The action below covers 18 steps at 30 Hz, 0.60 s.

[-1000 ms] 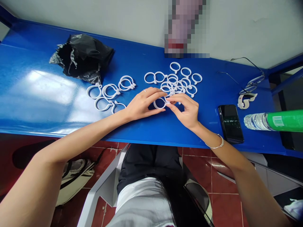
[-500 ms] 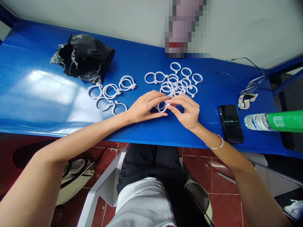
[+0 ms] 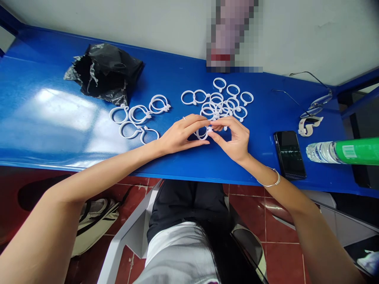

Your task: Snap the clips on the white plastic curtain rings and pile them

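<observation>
Between my two hands is a white plastic curtain ring (image 3: 203, 138), its small knob pointing right; a second ring may overlap it, partly hidden by my fingers. My left hand (image 3: 181, 135) curves around the ring from the left, fingers above and thumb below, steadying it on the table. At the knob, the thumb and fingertips of my right hand (image 3: 235, 138) pinch from the right. Just beyond my hands lies a loose pile of similar rings (image 3: 217, 98). More white rings (image 3: 139, 114), some stacked in overlapping groups, rest left of my left hand.
An open black plastic bag (image 3: 118, 65) stands at the back left of the blue table (image 3: 183, 167). To the right are a black phone (image 3: 290, 154), a bottle with a green label (image 3: 355, 152), a white strap (image 3: 309, 125) and eyeglasses (image 3: 319, 100). A wall borders the back.
My right thumb and fingertips have parted slightly at the knob, showing more of it. My left hand has barely moved, and the other rings lie as before.
</observation>
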{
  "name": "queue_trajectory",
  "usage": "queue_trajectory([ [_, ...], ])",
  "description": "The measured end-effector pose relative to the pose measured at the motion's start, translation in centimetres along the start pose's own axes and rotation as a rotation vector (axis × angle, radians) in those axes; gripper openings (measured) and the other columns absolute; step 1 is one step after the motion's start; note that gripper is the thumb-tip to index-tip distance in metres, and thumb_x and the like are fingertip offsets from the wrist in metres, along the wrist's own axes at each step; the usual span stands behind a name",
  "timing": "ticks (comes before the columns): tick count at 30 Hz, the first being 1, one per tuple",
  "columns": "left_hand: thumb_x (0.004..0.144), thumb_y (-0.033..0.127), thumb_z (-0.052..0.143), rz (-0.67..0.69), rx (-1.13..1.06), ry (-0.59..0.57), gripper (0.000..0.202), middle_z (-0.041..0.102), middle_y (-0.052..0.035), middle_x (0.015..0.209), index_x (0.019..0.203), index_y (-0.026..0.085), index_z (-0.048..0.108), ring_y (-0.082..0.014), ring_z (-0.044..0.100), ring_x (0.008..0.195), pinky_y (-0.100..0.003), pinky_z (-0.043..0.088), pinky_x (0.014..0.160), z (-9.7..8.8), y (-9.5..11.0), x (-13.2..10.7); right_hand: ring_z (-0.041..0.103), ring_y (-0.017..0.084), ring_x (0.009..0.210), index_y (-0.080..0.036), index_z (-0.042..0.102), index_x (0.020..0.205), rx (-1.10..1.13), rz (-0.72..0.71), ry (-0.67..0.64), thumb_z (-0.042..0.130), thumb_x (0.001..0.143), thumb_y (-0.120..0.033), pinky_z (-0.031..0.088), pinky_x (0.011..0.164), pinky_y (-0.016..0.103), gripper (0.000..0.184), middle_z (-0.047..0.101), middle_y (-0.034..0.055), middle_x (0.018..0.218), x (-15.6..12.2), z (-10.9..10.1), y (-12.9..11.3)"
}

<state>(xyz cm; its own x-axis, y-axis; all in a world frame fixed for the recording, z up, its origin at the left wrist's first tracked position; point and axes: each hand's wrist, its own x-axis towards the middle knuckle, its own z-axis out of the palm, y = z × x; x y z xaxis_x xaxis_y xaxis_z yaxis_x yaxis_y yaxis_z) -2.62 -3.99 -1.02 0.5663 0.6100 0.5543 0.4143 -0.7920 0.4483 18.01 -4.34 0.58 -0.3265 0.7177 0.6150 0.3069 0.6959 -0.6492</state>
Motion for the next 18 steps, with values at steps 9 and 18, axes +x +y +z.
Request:
queue_trajectory([
  [9,0.093,0.038,0.061,0.048,-0.104,0.066,0.052,0.064,-0.0134,0.126,0.139,0.018,0.047,-0.0215,0.062,0.12,-0.033,0.054,0.099,0.6,1.0,-0.1,0.065,0.016,0.07,-0.024,0.069,0.093,-0.032,-0.061,0.055,0.07,0.088,-0.032,0.056,0.063,0.032,0.01,0.071,0.0013,0.082,-0.3,0.2,-0.7],
  [18,0.092,0.04,0.062,0.023,-0.155,0.035,0.057,0.062,-0.0151,0.131,0.142,0.018,0.045,-0.0245,0.061,0.123,-0.038,0.053,0.102,0.4,1.2,-0.2,0.064,0.018,0.072,-0.024,0.069,0.097,-0.06,-0.066,0.013,0.069,0.088,-0.04,0.057,0.068,0.036,0.018,0.069,0.0019,0.081,-0.4,0.0,-0.4],
])
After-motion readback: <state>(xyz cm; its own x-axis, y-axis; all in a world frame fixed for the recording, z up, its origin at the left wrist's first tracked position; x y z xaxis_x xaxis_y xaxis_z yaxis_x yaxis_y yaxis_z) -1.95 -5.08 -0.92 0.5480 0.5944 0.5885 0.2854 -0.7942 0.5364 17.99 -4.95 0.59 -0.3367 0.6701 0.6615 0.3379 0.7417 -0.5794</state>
